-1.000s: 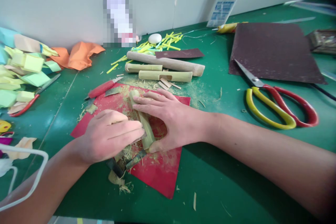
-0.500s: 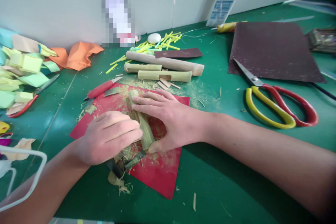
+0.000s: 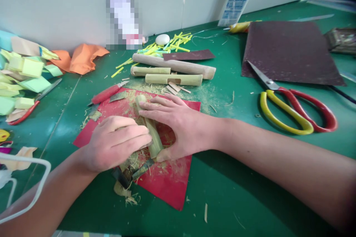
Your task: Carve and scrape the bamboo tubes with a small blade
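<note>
A pale green split piece of bamboo (image 3: 154,141) lies slanted on a red sheet (image 3: 172,185) strewn with shavings and dust. My right hand (image 3: 178,120) steadies it, fingers across its upper part and thumb by its lower end. Against the left side of the bamboo, my left hand (image 3: 119,142) is closed, knuckles up; whatever its fingertips pinch is hidden, with only a thin edge at the fingertips. Dark curved scraps (image 3: 141,170) lie just below the bamboo. A red-handled knife (image 3: 107,94) rests on the sheet's upper left edge.
Behind the sheet lie a cut bamboo tube (image 3: 155,78) and a longer greyish stick (image 3: 178,67). Scissors (image 3: 289,107) and dark sandpaper (image 3: 289,52) are at right. Folded paper pieces (image 3: 30,68) and orange paper (image 3: 83,59) fill the left. A white frame (image 3: 41,177) juts in lower left.
My left hand has shifted very slightly along the bamboo. The right hand keeps its place, and the whole view has moved a touch.
</note>
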Demonstrator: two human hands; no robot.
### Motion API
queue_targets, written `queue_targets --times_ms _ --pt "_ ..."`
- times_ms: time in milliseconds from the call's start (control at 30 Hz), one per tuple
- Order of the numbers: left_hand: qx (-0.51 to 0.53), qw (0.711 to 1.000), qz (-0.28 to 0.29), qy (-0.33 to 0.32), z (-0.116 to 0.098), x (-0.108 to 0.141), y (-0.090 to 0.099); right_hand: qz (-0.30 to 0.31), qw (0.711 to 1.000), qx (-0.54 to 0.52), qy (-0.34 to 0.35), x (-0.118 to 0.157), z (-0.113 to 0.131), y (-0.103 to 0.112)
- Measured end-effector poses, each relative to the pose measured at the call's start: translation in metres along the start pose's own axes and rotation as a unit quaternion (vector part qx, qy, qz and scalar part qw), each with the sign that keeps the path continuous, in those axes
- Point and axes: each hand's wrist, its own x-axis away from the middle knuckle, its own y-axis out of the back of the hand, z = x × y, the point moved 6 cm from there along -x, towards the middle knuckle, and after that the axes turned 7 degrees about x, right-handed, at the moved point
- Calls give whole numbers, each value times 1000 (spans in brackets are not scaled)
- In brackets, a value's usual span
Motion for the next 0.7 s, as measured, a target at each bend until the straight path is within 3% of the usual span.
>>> queue_targets --times_ms 167,700 --pt "29 999 -21 -10 0 1 3 1 1000 1 -1 0 0 0" --pt "18 999 -6 -34 -1 -4 4 0 1000 3 -4 0 0 -1"
